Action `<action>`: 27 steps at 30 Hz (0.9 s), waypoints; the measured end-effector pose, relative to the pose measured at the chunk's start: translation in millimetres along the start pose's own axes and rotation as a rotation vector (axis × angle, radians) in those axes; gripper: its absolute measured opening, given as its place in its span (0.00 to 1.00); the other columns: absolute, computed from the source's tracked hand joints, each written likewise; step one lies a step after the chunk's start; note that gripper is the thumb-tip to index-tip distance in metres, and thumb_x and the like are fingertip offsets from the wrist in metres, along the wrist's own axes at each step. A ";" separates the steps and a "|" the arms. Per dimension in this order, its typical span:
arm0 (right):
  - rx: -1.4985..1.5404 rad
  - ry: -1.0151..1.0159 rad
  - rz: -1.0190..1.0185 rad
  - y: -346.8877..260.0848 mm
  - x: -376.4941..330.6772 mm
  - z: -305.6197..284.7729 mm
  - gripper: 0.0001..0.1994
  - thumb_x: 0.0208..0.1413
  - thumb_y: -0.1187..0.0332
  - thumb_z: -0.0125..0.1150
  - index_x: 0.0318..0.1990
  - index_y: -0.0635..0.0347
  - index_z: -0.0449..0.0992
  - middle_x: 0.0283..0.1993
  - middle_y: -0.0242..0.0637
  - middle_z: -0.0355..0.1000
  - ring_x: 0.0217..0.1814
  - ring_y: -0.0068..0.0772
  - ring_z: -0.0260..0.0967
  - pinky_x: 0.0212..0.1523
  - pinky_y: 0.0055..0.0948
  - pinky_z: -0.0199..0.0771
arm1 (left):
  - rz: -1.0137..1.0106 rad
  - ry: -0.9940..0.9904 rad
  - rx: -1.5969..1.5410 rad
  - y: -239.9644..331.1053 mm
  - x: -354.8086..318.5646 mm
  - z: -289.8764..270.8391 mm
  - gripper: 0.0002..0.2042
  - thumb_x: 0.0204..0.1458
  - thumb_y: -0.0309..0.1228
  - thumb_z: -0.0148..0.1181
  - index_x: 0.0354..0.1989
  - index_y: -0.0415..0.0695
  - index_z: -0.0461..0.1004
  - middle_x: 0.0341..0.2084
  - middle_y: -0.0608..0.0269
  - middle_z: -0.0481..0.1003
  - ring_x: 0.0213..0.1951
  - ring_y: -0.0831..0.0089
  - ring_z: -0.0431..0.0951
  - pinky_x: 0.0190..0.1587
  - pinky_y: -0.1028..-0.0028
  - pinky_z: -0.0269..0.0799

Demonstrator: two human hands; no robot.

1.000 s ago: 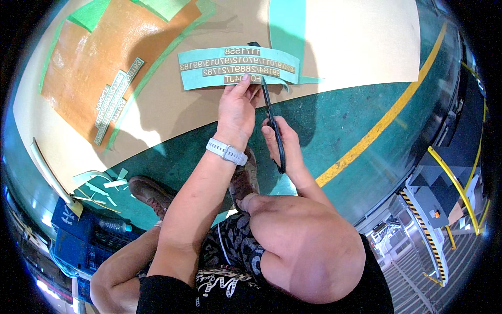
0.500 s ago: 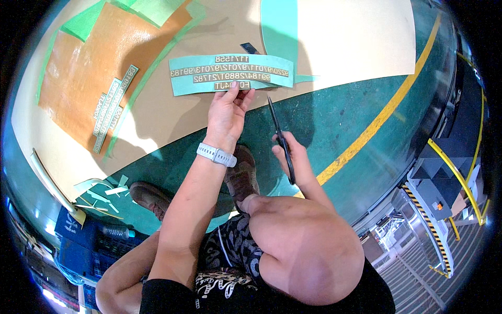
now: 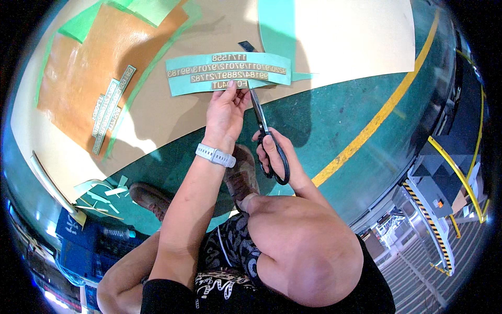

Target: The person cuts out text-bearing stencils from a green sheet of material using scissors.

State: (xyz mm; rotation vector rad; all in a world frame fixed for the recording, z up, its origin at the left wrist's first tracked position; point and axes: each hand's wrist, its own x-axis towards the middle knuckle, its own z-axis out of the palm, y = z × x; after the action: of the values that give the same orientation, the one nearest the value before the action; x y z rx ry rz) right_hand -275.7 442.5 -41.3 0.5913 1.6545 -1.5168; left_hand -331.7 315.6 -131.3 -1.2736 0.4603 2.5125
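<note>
My left hand (image 3: 226, 111) pinches the lower edge of a curved strip of green masking film (image 3: 178, 78) that bears rows of brown, mirrored stencil characters. The thumb lies over part of the lowest row. In my right hand (image 3: 282, 152) is a pair of black-handled scissors (image 3: 260, 112), fingers wrapped at the loops. Their blades point away from me, the tips at the strip's lower edge just right of my left fingertips. Whether the blades are parted is hard to tell. Behind the strip's top edge pokes out a small dark flat piece (image 3: 247, 47).
Under the strip spreads a large tan sheet (image 3: 172, 118) with an orange panel (image 3: 130, 47) edged in green tape, carrying further lettered strips (image 3: 112, 107). Green offcuts (image 3: 107, 191) lie at lower left beside a dark blue crate (image 3: 78, 246). A yellow line (image 3: 366, 136) crosses the green floor.
My right hand has moved left and turned the scissors, bringing their tips up to the strip's lower edge. The left hand and strip have shifted only slightly.
</note>
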 end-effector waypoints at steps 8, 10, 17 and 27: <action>-0.023 0.046 -0.006 -6.8 7.9 3.7 0.22 0.61 0.48 0.43 0.41 0.61 0.66 0.19 0.25 0.59 0.15 0.14 0.54 0.15 0.15 0.56 | -0.006 0.008 -0.002 -0.4 -0.2 1.5 0.07 0.57 0.30 0.52 0.42 0.46 0.68 0.35 0.65 0.72 0.37 0.73 0.70 0.41 0.71 0.69; -0.017 0.044 0.001 -9.5 9.1 5.8 0.22 0.61 0.48 0.44 0.41 0.61 0.66 0.19 0.24 0.58 0.14 0.13 0.54 0.15 0.15 0.55 | -0.004 0.028 0.001 -2.1 1.4 -1.0 0.06 0.57 0.31 0.52 0.41 0.46 0.68 0.35 0.66 0.72 0.36 0.73 0.70 0.41 0.71 0.69; -0.038 0.055 0.007 -6.3 11.8 6.1 0.21 0.60 0.49 0.45 0.41 0.62 0.66 0.17 0.25 0.58 0.14 0.14 0.54 0.14 0.16 0.55 | -0.006 0.059 0.081 -3.4 3.8 -5.8 0.07 0.56 0.32 0.53 0.42 0.47 0.67 0.36 0.66 0.72 0.37 0.72 0.70 0.45 0.68 0.66; -0.092 0.092 -0.069 3.4 16.8 6.3 0.20 0.60 0.49 0.48 0.39 0.61 0.66 0.17 0.24 0.56 0.13 0.13 0.52 0.13 0.15 0.53 | -0.027 0.012 -0.045 -5.0 -1.1 5.1 0.10 0.56 0.32 0.53 0.45 0.47 0.66 0.40 0.64 0.71 0.43 0.69 0.69 0.49 0.65 0.64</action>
State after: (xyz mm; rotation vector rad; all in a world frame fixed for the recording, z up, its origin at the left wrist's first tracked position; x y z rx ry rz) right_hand -281.1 434.2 -56.6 0.5664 1.8218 -1.4725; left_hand -332.8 322.1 -128.3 -1.3033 0.3886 2.5070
